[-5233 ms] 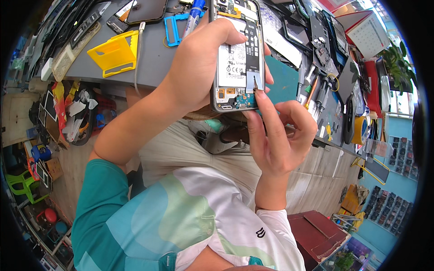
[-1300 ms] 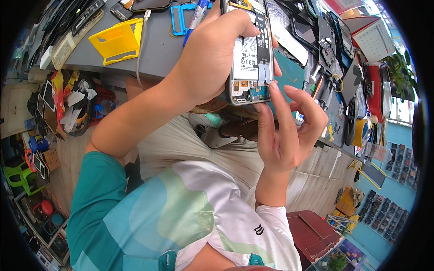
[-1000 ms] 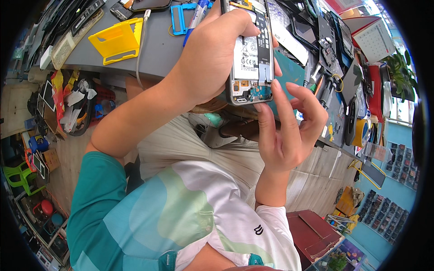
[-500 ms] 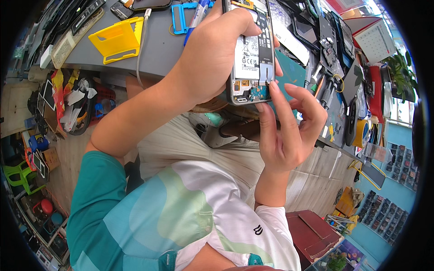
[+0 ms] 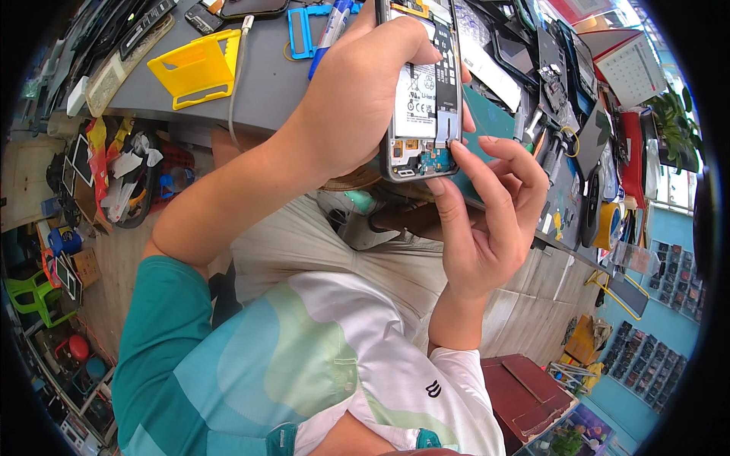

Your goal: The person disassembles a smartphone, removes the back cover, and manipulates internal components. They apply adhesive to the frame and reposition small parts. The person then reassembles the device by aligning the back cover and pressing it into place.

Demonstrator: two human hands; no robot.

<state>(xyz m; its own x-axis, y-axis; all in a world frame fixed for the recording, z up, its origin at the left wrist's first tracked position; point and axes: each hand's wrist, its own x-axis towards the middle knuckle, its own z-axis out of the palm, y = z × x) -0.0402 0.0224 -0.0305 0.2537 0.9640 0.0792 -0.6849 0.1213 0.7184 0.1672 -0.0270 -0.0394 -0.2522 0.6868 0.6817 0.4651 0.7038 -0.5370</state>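
Observation:
A smartphone [image 5: 416, 106] with its back cover off is held upright near the table edge. Its white-labelled battery, dark flex strips and small blue-green circuit board at the bottom end are exposed. My left hand [image 5: 350, 99] is wrapped round the phone, thumb across the battery side and fingertips showing past the far edge. At the phone's lower right corner is my right hand [image 5: 490, 228], index fingertip on the edge by the circuit board and thumb at the bottom rim. Its other fingers are curled loosely. Whether a small part sits under that fingertip is hidden.
On the grey table [image 5: 285, 87] lie a yellow phone stand [image 5: 198, 68], a cable [image 5: 240, 76], a blue marker [image 5: 332, 34] and a blue frame [image 5: 301, 34]. Phone parts and tools crowd the right side, near a teal mat [image 5: 487, 121]. A bin [image 5: 141, 178] stands below left.
The right index finger has bent more and its thumb has shifted slightly left and down along the phone's bottom rim. The phone has dipped a little; the left hand keeps its hold.

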